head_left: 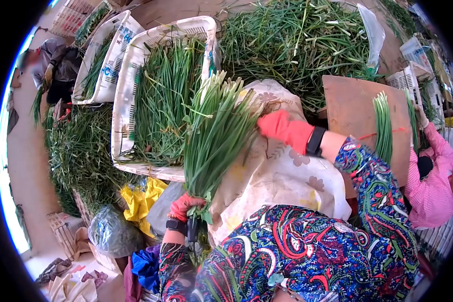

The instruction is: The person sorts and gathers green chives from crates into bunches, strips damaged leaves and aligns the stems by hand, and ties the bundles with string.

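My left hand (185, 206), in a red glove, is closed round the leafy lower end of a large bunch of green stalks (216, 133). The bunch fans out upward, its pale cut ends at the top. My right hand (283, 130), also in a red glove, is at the right side of the bunch, near some thin brownish strands; its fingertips are partly hidden. Under both lies a flower-patterned cloth (267, 186) over my lap. A white crate (120, 105) with more green stalks stands beside the bunch on the left.
A big heap of greens (297, 40) lies ahead, another heap (85, 151) at the left. On the right, a brown board (347, 110) bears a small tied bunch (383, 126). A person in pink (433, 186) works at far right, another person (55, 65) at upper left.
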